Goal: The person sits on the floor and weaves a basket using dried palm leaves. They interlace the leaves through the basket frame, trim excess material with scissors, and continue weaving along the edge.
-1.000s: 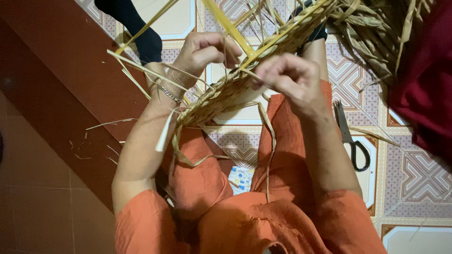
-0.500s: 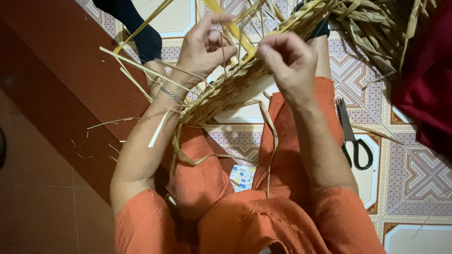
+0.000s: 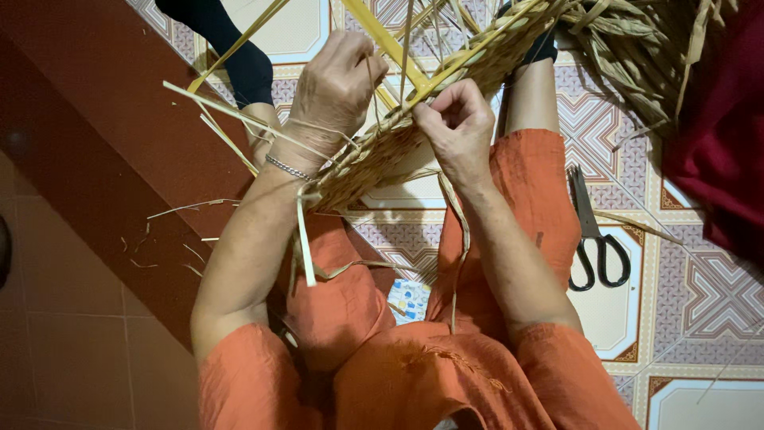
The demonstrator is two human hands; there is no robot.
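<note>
Head view shows us our two hands working at the edge of a woven straw mat [image 3: 374, 163], which runs from the centre of the frame up to the upper right. Our left hand [image 3: 338, 80] curls closed around the mat's rim and some loose yellow strips [image 3: 382, 40] in the upper middle. Our right hand [image 3: 458, 127], just beside it, pinches a strip at the woven edge with fingers bent tight. A silver bracelet [image 3: 288, 167] sits on our left wrist. Black-handled scissors [image 3: 593, 235] lie on the patterned tile floor [image 3: 700, 302] at right, well apart from our hands. Our orange clothing [image 3: 414, 374] fills the lower frame.
</note>
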